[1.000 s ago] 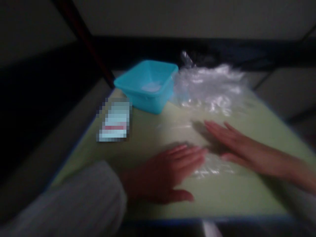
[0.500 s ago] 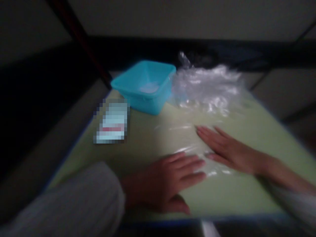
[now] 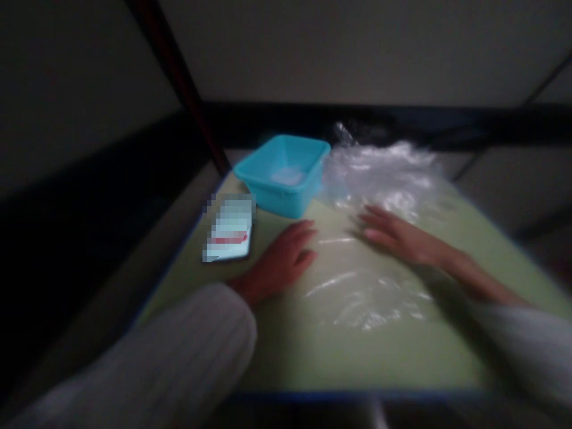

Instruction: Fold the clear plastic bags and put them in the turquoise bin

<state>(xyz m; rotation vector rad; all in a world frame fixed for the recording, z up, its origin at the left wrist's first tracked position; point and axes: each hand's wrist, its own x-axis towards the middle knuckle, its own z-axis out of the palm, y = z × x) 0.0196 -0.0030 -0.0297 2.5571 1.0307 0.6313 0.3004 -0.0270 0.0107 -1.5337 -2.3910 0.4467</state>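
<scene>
A clear plastic bag (image 3: 357, 292) lies flat on the yellow-green table, its creases shining. My left hand (image 3: 281, 259) is at the bag's left far side, with fingers apart and holding nothing. Across from it, my right hand (image 3: 397, 235) is over the bag's far right part, fingers stretched out and a little blurred. It is close to a heap of crumpled clear plastic bags (image 3: 384, 170). Whether either hand touches the flat bag, I cannot tell.
Behind my left hand stands a turquoise plastic basin (image 3: 279, 199) with something whitish inside. A phone (image 3: 230, 229), its screen lit and pixelated, lies at the left of the table (image 3: 357, 363). A dark band runs along the wall behind.
Both hands have moved away from me toward the far end of the flat bag, uncovering its near part. My left hand has also shifted left, widening the gap between them. The view has shifted slightly.
</scene>
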